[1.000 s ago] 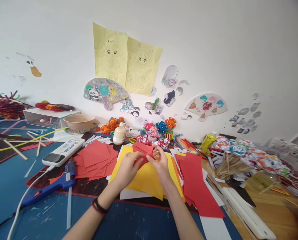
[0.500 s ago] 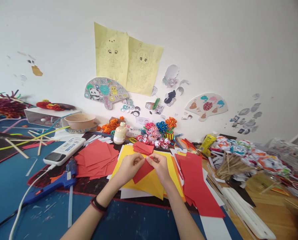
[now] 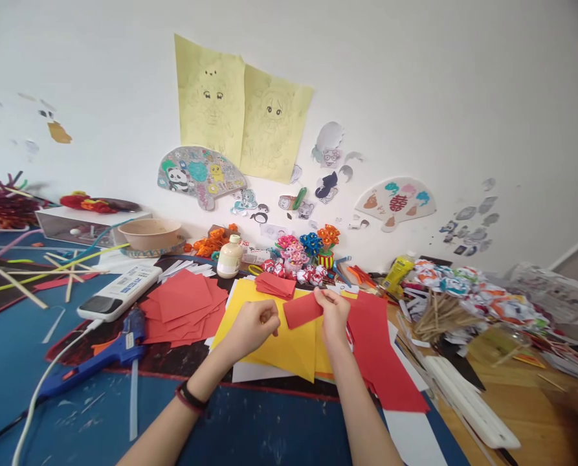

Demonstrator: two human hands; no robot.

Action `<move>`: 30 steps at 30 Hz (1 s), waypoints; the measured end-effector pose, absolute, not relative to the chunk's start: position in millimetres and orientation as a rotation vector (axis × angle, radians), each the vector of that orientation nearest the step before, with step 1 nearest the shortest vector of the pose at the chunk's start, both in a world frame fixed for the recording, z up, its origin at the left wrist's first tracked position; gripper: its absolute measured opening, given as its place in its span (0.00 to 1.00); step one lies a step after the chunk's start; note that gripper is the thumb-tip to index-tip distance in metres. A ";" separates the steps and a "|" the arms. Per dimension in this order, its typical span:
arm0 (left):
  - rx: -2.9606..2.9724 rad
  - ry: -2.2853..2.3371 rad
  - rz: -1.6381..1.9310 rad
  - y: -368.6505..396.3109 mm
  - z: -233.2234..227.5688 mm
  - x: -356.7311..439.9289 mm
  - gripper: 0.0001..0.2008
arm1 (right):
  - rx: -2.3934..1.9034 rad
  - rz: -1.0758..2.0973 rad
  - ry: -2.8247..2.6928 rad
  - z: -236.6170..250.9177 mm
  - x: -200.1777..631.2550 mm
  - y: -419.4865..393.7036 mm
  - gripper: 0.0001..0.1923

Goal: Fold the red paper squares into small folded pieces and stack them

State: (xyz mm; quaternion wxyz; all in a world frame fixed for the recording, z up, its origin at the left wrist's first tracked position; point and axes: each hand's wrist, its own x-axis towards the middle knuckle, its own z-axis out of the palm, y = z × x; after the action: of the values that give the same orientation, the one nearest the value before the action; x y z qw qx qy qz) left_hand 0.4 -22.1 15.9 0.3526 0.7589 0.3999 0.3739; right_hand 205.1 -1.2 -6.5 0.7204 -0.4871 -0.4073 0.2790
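Between the thumb and fingers of my right hand (image 3: 334, 316) is a folded piece of red paper (image 3: 301, 310), held by its right end above the yellow paper (image 3: 289, 346). My left hand (image 3: 250, 328) hovers just left of it, fingers curled in, with nothing visible in them and apart from the red paper. Behind both hands lies a small stack of folded red papers (image 3: 275, 285). To the left is a spread pile of red paper squares (image 3: 184, 304); on the right, larger red sheets (image 3: 386, 356).
A blue glue gun (image 3: 123, 349) and a white power strip (image 3: 118, 294) with its cable lie at left. A glue bottle (image 3: 230, 257), a bowl (image 3: 149, 233) and craft flowers (image 3: 312, 244) line the wall. Bundled sticks (image 3: 439, 320) and a white bar-shaped tool (image 3: 470, 401) are at right.
The red paper now shows as a narrow folded strip, lifted to the right in my right hand. My left hand has let go of it and curled its fingers.
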 end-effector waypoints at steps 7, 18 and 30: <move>1.963 1.199 1.125 -7.8 5.8 -4.4 0.12 | -1.042 0.754 -0.980 -14.7 196.2 1.4 0.16; 1.793 1.257 1.227 10.0 -10.3 -17.1 0.17 | -1.046 1.187 -1.557 -9.3 178.1 -12.0 0.12; 1.896 1.200 1.176 2.5 -6.7 -9.3 0.14 | -1.001 1.080 -1.663 -22.8 167.5 -5.8 0.10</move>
State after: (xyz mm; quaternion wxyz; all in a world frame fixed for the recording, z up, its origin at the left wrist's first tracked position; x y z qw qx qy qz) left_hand -9.3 2.5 -6.7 0.2996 0.7139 0.4520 0.4430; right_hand 167.5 -5.8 -22.8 0.4443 -0.4039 -0.6707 0.4356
